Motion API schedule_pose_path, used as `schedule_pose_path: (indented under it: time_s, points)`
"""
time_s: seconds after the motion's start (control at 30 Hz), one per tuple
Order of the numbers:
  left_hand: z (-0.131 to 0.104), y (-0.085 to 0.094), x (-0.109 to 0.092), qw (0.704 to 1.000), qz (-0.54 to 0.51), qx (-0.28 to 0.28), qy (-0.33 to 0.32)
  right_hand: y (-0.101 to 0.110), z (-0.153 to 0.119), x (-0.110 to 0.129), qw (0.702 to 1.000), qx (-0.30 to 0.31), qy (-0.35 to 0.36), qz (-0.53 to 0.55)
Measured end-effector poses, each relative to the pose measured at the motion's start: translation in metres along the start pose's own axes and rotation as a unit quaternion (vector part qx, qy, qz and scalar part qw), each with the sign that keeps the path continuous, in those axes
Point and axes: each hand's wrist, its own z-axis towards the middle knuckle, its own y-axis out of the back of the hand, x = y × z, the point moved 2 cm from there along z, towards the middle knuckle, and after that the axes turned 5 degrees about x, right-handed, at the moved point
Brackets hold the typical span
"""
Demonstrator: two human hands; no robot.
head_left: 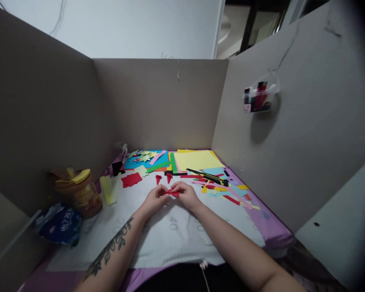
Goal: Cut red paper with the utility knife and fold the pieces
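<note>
Between my two hands, over the white sheet (161, 231), is a small piece of red paper (174, 194). My left hand (158, 198) pinches its left end, and my right hand (185, 194) grips its right end from above. Just beyond my fingers lie two small folded red pieces, one on the left (158, 179) and one on the right (169, 177). Flat red paper (132, 180) rests to the left of them. A black and yellow cutter (211, 177) lies on paper strips to the right.
Yellow sheets (197, 159) and blue paper (130, 163) with pale star shapes lie at the back. At left stand a brown jar (80, 194) and a blue packet (61, 225). Coloured strips (231, 198) are scattered at right. Grey partitions (161, 101) enclose the table; a clear container (258, 97) hangs at right.
</note>
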Motion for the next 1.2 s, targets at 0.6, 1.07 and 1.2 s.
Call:
schedule_pose_path:
  time_s: [0.6, 1.07, 1.2]
  points:
    - [0.002, 0.005, -0.004, 0.996, 0.061, -0.047, -0.044, 0.000, 0.002, 0.014, 1.000, -0.002, -0.016, 0.009]
    - [0.001, 0.001, -0.007, 0.991, 0.089, -0.071, -0.067, -0.001, 0.004, 0.003, 0.985, -0.056, -0.095, 0.134]
    - [0.000, 0.000, -0.010, 0.992, 0.075, -0.074, -0.066, -0.004, 0.005, -0.004, 0.982, -0.067, -0.097, 0.149]
